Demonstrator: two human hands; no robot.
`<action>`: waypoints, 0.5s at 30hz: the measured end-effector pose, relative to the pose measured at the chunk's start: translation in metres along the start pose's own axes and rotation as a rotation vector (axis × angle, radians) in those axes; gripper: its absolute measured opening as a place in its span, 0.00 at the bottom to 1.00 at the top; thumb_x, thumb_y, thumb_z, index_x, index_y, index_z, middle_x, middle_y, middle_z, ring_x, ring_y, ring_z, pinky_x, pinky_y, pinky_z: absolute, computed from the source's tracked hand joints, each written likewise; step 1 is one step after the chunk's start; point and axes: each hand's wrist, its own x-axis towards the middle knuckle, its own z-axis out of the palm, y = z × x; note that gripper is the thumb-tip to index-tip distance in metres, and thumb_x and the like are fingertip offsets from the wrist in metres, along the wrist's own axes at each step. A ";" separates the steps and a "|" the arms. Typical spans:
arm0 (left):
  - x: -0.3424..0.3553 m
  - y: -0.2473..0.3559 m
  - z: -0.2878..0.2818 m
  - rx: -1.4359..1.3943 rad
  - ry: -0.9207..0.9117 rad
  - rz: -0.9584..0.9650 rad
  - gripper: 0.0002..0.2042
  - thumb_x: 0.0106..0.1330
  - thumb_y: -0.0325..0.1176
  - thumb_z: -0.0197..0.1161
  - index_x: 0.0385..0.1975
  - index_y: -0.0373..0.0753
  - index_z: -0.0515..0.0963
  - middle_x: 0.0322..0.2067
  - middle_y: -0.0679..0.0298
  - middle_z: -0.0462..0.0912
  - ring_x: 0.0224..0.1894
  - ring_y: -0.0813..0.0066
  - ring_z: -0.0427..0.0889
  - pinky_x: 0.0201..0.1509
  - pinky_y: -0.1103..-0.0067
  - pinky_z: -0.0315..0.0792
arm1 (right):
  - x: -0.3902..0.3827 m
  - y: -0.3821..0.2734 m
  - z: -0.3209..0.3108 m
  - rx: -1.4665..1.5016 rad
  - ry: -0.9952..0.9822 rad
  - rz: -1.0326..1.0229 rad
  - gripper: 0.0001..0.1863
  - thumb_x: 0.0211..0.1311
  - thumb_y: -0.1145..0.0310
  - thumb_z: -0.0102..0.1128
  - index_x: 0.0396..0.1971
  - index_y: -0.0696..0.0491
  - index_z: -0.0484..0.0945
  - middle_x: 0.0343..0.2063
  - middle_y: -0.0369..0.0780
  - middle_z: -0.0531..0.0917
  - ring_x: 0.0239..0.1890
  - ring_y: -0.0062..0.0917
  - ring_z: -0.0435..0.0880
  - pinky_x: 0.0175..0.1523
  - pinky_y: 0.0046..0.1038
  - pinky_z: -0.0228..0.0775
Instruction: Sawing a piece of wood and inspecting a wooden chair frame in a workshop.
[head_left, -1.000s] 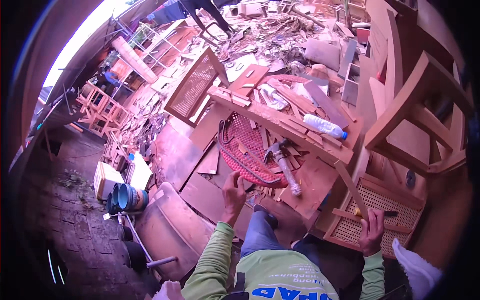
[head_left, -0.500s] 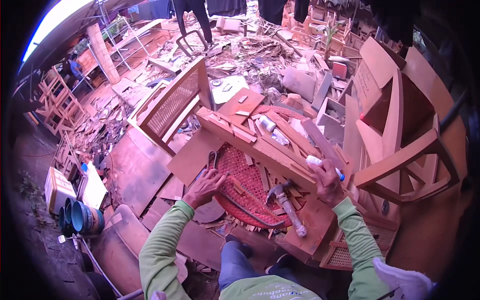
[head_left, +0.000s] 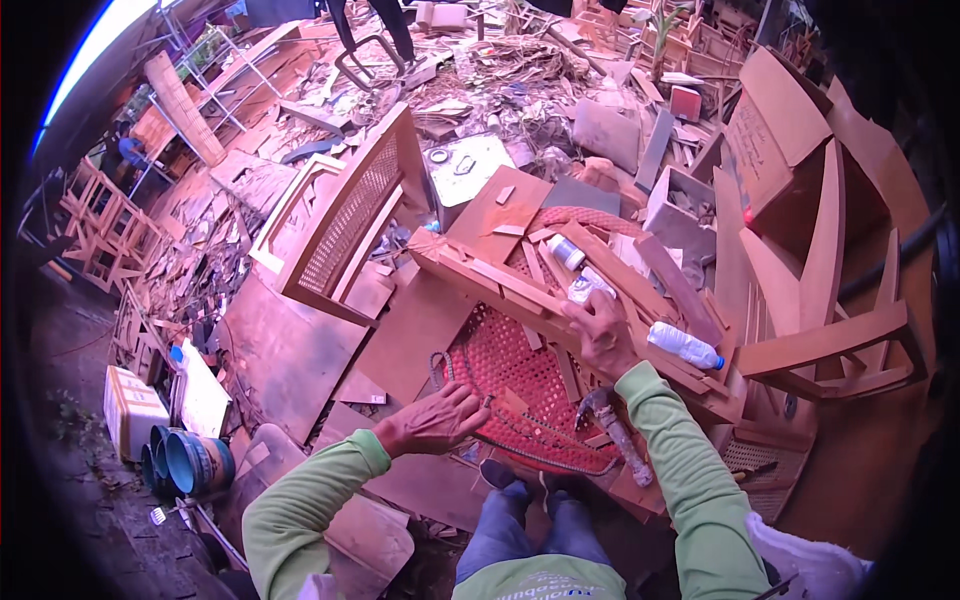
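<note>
One long beam (head_left: 500, 290) runs far left to near right under the right hand (head_left: 603, 330), grip unclear; the left hand (head_left: 435, 420) is loosely spread. Contents of the bottle (head_left: 686, 346) are indistinct.

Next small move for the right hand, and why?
I'd probably close the right hand gently on the white item: its fingers are right at it, while the clear bottle lies farther right. Whether they already touch the item is hard to tell.

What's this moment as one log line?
left hand: near red woven piece | right hand: over wooden plank, hold unclear | hammer: unheld
</note>
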 end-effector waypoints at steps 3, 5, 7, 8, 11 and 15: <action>-0.012 0.021 -0.041 -0.009 0.012 -0.024 0.20 0.68 0.31 0.57 0.59 0.32 0.72 0.39 0.57 0.75 0.46 0.57 0.77 0.59 0.62 0.71 | -0.001 0.004 0.001 0.049 0.020 0.027 0.19 0.58 0.79 0.68 0.52 0.54 0.85 0.36 0.45 0.75 0.42 0.42 0.78 0.46 0.43 0.72; -0.031 0.035 -0.053 -0.034 0.061 -0.107 0.27 0.66 0.28 0.61 0.67 0.33 0.70 0.39 0.59 0.75 0.44 0.57 0.77 0.57 0.64 0.72 | -0.002 0.007 -0.001 0.052 0.017 0.025 0.19 0.58 0.78 0.68 0.51 0.55 0.85 0.37 0.45 0.75 0.42 0.42 0.78 0.47 0.43 0.72; -0.056 0.065 -0.069 -0.109 0.133 -0.317 0.27 0.64 0.25 0.63 0.65 0.33 0.72 0.39 0.57 0.75 0.43 0.55 0.76 0.53 0.64 0.73 | -0.003 0.013 0.004 0.057 0.013 0.018 0.19 0.58 0.77 0.68 0.52 0.54 0.85 0.37 0.45 0.74 0.42 0.42 0.78 0.47 0.43 0.73; -0.065 0.082 -0.075 -0.192 0.229 -0.425 0.27 0.61 0.20 0.62 0.64 0.33 0.73 0.40 0.55 0.76 0.41 0.54 0.77 0.48 0.64 0.74 | -0.002 0.015 0.003 0.043 -0.002 0.008 0.20 0.58 0.76 0.68 0.52 0.54 0.84 0.38 0.45 0.74 0.43 0.42 0.78 0.48 0.43 0.73; -0.075 0.138 -0.089 -0.307 0.524 -0.836 0.24 0.64 0.12 0.58 0.62 0.29 0.74 0.39 0.52 0.78 0.38 0.56 0.79 0.42 0.67 0.75 | 0.000 0.013 0.000 0.134 -0.099 0.100 0.21 0.59 0.75 0.68 0.54 0.54 0.83 0.39 0.46 0.75 0.46 0.43 0.78 0.51 0.43 0.74; -0.043 0.173 -0.105 -0.421 0.904 -0.996 0.19 0.75 0.18 0.52 0.64 0.30 0.72 0.35 0.58 0.76 0.35 0.70 0.77 0.38 0.74 0.73 | 0.007 0.013 0.002 0.189 -0.066 0.030 0.23 0.61 0.75 0.68 0.58 0.53 0.82 0.39 0.45 0.75 0.45 0.42 0.79 0.51 0.42 0.74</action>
